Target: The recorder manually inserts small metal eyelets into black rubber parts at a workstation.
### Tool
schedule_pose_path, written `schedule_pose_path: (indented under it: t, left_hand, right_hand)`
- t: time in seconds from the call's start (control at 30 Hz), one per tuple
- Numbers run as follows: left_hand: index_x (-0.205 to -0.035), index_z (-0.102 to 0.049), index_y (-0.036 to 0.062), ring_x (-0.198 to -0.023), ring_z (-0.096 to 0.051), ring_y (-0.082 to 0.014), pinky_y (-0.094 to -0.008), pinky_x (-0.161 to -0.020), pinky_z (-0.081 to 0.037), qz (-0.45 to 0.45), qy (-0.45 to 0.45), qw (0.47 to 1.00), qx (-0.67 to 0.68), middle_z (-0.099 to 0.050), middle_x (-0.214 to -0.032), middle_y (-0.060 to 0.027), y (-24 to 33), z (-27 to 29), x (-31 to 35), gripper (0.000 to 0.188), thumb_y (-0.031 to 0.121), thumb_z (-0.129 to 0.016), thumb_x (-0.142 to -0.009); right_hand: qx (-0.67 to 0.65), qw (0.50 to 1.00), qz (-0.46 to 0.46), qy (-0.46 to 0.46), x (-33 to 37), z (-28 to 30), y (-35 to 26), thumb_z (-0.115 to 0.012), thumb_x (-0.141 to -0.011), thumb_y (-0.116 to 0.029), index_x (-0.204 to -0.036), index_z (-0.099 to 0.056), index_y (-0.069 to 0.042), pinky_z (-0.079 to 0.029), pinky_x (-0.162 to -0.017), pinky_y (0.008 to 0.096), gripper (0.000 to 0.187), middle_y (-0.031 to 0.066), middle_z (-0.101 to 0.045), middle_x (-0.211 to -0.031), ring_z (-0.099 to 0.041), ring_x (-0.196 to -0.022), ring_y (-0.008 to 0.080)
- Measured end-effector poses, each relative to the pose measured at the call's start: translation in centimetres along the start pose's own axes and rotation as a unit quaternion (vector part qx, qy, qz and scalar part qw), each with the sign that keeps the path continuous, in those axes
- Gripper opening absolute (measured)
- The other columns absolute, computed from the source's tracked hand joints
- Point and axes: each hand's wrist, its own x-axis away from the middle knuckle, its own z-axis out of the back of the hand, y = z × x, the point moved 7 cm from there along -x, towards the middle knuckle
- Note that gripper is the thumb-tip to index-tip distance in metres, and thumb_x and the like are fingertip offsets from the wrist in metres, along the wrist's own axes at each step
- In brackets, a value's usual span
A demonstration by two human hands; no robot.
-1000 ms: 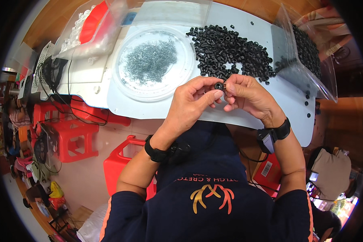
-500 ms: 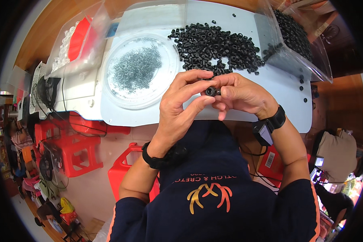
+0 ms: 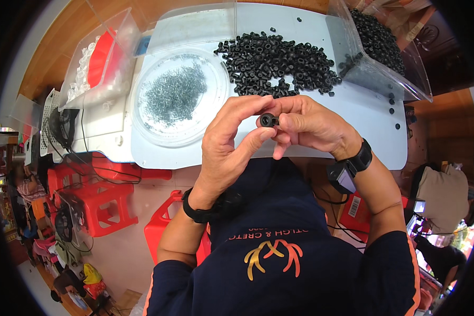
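A small black round fitting (image 3: 268, 120) with a hole through its middle and a short side stem is held up between my hands at the near edge of the table. My right hand (image 3: 317, 124) is closed, pinching the stem side between thumb and fingers. From the other side, my left hand (image 3: 227, 138) curls around the fitting, its thumb tip at the lower rim and its forefinger arched above. Just beyond the hands lies a pile of similar small black parts (image 3: 279, 58). To the left sits a round clear tray (image 3: 137, 100) holding many tiny shiny metal pieces (image 3: 176, 95).
A clear bin (image 3: 376, 73) at the far right, tipped toward the table, holds more black parts (image 3: 376, 45). At the far left, another clear bin (image 3: 126, 37) contains white pieces and a red sheet. Red stools (image 3: 108, 208) stand below on the left. Several loose black parts lie near the right edge.
The fitting has shifted slightly left, and its ring faces up more plainly. My left fingers have moved a little off its top. The whole view has shifted slightly.
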Motion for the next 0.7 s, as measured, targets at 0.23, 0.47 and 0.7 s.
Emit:
schedule_pose_path:
  t: [0.23, 0.47, 0.7]
  left_hand:
    - [-0.121, -0.062, -0.0013, -0.115, -0.062, -0.0323, -0.0368, -0.093, -0.052, -0.04, -0.102, 0.989, -0.098, -0.062, -0.126, -0.0199, 1.7, -0.7, -1.0, 0.035, 0.003, -0.066, -0.087]
    - [-0.121, -0.061, -0.0038, -0.117, -0.061, -0.0351, -0.0387, -0.095, -0.052, -0.081, -0.112, 0.98, -0.141, -0.061, -0.126, -0.0225, 1.6, -0.8, -0.6, 0.035, 0.001, -0.064, -0.087]
    - [-0.129, -0.057, -0.0031, -0.12, -0.059, -0.0315, -0.037, -0.098, -0.049, -0.018, -0.1, 0.989, -0.108, -0.059, -0.132, -0.0204, -0.3, 0.1, -0.3, 0.046, 0.0, -0.067, -0.084]
  right_hand:
    - [-0.002, 0.999, 0.041, -0.016, 0.3, -0.4, 0.0, -0.064, -0.096, -0.022, -0.107, -0.062, -0.001, -0.061, -0.079, 0.0375, 0.024, 0.0028, -0.061, -0.092, -0.06, -0.076, 0.0089]
    - [0.029, 0.998, 0.031, 0.052, 0.5, -0.5, 0.7, -0.066, -0.095, -0.023, -0.106, -0.062, 0.0, -0.061, -0.077, 0.0332, 0.026, 0.0001, -0.058, -0.085, -0.056, -0.072, 0.0064]
    - [0.073, 0.994, 0.008, 0.084, 0.5, -1.1, -0.8, -0.066, -0.095, -0.025, -0.107, -0.063, 0.0, -0.058, -0.07, 0.0283, 0.028, 0.0007, -0.06, -0.086, -0.058, -0.072, 0.0072]
